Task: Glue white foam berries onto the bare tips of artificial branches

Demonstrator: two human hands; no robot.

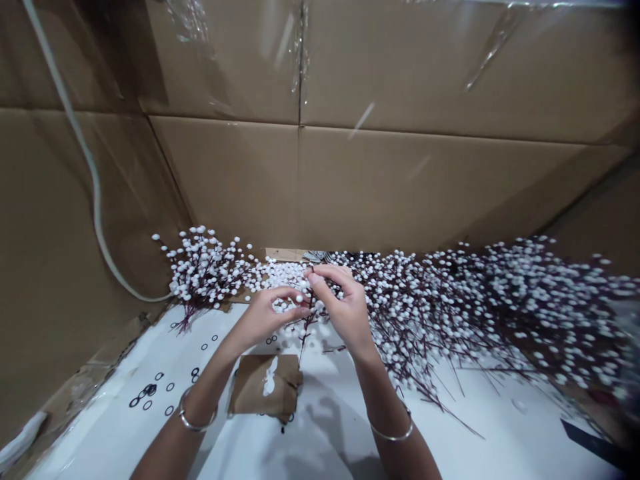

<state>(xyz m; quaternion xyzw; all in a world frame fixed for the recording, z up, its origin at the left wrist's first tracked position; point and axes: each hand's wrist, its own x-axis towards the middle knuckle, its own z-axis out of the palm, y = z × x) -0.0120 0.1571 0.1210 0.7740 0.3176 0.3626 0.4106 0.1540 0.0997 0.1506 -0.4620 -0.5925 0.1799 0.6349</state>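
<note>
In the head view, my right hand (343,297) pinches the upper part of a thin dark artificial berry stem (307,327) between thumb and fingers. Just lower on the same stem, my left hand (280,310) curls its thumb and forefinger, their tips meeting around it. Small white berries (300,299) show beside the fingertips. Below my hands lies a brown cardboard piece (250,390) with a smear of white paste (270,377) on it. Behind my fingers is a heap of loose white balls (285,272), partly hidden.
Many berry branches (425,300) cover the right of the white tabletop (225,453). A smaller bunch (207,267) lies at the back left. Several black rings (150,389) are scattered on the left. Cardboard walls (375,187) surround the table, with a white cable (95,180) at left.
</note>
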